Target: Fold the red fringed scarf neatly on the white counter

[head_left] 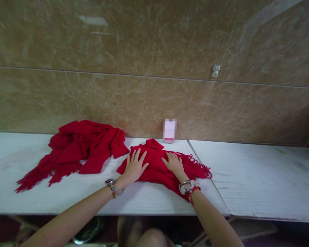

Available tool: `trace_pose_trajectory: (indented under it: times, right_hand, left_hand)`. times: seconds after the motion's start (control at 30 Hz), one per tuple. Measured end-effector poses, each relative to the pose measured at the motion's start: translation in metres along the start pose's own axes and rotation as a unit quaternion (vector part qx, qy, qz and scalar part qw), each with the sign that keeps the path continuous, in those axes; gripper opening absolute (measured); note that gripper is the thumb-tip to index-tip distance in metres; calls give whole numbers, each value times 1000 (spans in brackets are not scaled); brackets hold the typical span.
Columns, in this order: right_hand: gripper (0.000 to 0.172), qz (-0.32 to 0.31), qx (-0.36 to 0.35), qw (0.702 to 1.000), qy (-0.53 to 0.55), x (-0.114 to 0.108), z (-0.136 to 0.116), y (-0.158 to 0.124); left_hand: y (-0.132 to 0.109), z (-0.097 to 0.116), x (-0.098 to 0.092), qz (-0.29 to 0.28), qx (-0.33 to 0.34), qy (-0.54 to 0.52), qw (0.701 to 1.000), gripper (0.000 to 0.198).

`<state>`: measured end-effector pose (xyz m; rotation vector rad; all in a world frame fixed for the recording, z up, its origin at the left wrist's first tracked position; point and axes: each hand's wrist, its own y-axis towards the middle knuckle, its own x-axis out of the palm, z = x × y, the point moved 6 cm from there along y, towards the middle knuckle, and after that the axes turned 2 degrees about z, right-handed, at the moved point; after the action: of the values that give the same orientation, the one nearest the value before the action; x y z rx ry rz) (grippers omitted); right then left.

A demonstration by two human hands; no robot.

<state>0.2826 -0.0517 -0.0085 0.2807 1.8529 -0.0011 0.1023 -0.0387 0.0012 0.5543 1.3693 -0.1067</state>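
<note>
Left hand (135,168) palm down, fingers spread wide; right hand (175,164) also flat, fingers less widely parted. Neither grips; both press on a red fringed cloth (155,164), soft, matte, knit-like. It lies on the white tabletop (262,181) in front of the person, folded in layers, one corner jutting toward the wall. Long axis roughly left to right, slanting a little nearer the person at right; looped fringe points right, reaching the seam (220,196) between boards.

Left wrist: beaded bracelet (114,192). Right wrist: pale ruffled scrunchie (187,187).

Left of the hands, a second red cloth (92,145), heaped and creased, tassels trailing lower left; near the first.

Beyond: a phone (169,131) propped upright at the glossy, veined brown wall (144,44), screen pixelated. Small white cat figure (215,71) on the wall, up right.

Cloth beneath the palms hidden; layer count unclear. Forearms cut off by the lower edge; knees (151,237) blurred below the table.
</note>
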Motion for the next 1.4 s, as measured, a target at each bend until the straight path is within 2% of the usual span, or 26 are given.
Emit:
trace_pose_trajectory:
  times: [0.07,0.2,0.27,0.33,0.4,0.47,0.63,0.7,0.77,0.9,1.0,1.13,1.23,1.33,1.4]
  right_hand:
    - [50,8,23,1000,7,1,-8,-4]
    - [49,21,44,999,12,1,-20,-9]
    - [48,24,42,999,13,1,-22,-9]
    - [47,27,41,999,12,2,-23,-9]
    - [46,33,47,998,11,2,-24,-10]
    - [45,41,58,997,12,4,-27,-12]
    - [45,80,60,994,34,5,-31,-13]
    - [46,97,60,992,45,0,-27,-5]
    - [45,101,48,993,49,-8,-22,9]
    - [37,79,8,996,46,-19,-16,43]
    - [30,55,-4,997,45,-15,-17,60]
    - [24,19,-28,998,45,1,-30,65]
    - [26,13,-30,998,50,5,-37,66]
    - [23,44,-5,997,61,-7,-33,69]
    - [26,76,16,995,69,-24,-23,70]
  left_hand:
    - [-11,-16,-3,11,-49,-19,999,59]
    - [-17,-50,4,-36,-140,-131,981,84]
    - [-13,-58,8,-48,-126,-236,962,90]
    - [-8,-58,8,-40,-97,-355,929,90]
    - [-4,-57,7,-20,-98,-445,890,87]
    - [-1,-55,7,15,-121,-491,863,85]
    - [4,-47,1,127,-186,-510,830,81]
    - [7,-47,-7,160,-179,-494,835,82]
    - [12,-50,-14,171,-165,-470,850,83]
    - [19,-64,-17,145,-189,-436,868,85]
    - [20,-69,-17,140,-192,-421,875,84]
    - [22,-63,-22,119,-164,-373,905,82]
    - [23,-58,-30,105,-145,-341,923,79]
    - [26,-66,-45,97,-140,-312,935,75]
    - [28,-79,-63,97,-132,-288,943,73]
